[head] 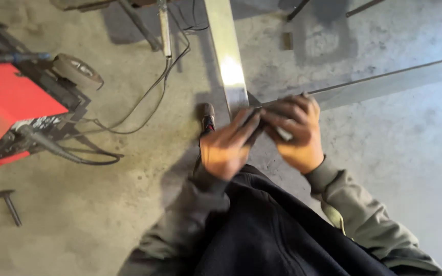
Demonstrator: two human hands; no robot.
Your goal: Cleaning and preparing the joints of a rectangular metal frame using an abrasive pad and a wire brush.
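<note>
A red welding machine (11,102) on wheels fills the left edge of the concrete floor (103,204), with black cables (139,102) trailing from it across the ground. Two long metal bars meet near the middle of the view: a bright square tube (227,56) runs up and away, and a flatter grey steel bar (384,82) stretches off to the right. The person stands right over their junction. The left hand (226,148) and the right hand (295,133) close together over the corner where the bars meet, fingers curled and pressed around a small dark object there; motion blur hides what it is and whether either hand truly pinches it. A boot toe (208,115) shows just beside the tube, and a small hammer (8,204) lies well apart on the floor at lower left. Judging by the grip, the work in hand looks like seating or aligning the joint. That is best done with both hands squeezing evenly, the bar ends kept flush against each other, and the feet kept away from the cables.
</note>
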